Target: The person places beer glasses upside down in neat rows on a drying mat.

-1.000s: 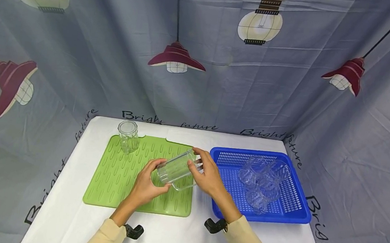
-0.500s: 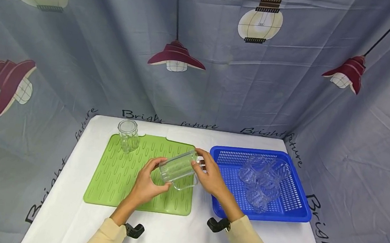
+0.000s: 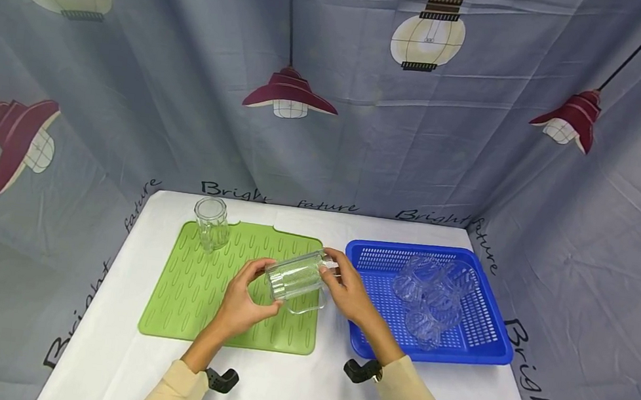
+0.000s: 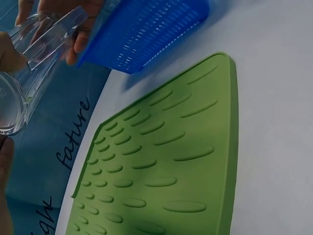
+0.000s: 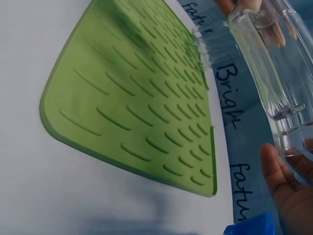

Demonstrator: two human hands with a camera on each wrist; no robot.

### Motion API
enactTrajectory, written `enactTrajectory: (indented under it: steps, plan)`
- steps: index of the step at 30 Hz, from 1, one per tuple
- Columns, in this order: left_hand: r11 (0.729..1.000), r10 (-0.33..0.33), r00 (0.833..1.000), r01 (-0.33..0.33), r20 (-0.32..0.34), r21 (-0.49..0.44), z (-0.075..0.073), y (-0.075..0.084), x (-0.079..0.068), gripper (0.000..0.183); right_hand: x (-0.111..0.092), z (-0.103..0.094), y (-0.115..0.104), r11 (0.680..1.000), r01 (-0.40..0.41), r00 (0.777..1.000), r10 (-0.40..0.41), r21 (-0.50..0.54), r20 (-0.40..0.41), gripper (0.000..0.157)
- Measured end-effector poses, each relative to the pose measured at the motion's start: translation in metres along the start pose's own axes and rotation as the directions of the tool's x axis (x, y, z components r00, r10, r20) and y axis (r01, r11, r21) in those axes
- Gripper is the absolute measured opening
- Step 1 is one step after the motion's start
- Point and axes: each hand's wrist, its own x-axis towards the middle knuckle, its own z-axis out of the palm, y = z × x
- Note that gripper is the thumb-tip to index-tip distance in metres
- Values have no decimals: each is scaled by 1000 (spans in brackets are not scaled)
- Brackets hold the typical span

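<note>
A clear glass mug [image 3: 297,275] is held tilted on its side above the right half of a green ridged mat [image 3: 196,298]. My left hand [image 3: 241,304] grips its left end, fingers over the top and thumb below. At the other end my right hand [image 3: 350,290] holds it between fingers and thumb. The mug's handle [image 4: 54,39] shows in the left wrist view, pointing toward me in the head view. In the right wrist view the ribbed glass wall of the mug [image 5: 269,63] spans from hand to hand. Another clear glass [image 3: 212,226] stands at the mat's far left corner.
To the right sits a blue perforated basket [image 3: 360,348] with several clear glass pieces [image 3: 430,305] clustered in it. Both rest on a white-covered table [image 3: 287,387]. A grey printed curtain [image 3: 349,157] rises behind the table and along its sides.
The mug has shifted slightly to the right and turned a little between my hands. My right hand has moved slightly right; the left hand stays nearly in place.
</note>
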Motion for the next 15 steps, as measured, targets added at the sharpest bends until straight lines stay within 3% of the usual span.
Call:
enactTrajectory:
  steps: [7,15]
  plan:
    - [999,6,999,-8,-39,-45,-4,10,7,83,-5,-4,0,1000,-28,999,28,4,21,56]
    - [999,1,999,-3,-51,-47,-4,9,7,82,-8,-5,5,999,-28,1000,28,-18,10,56]
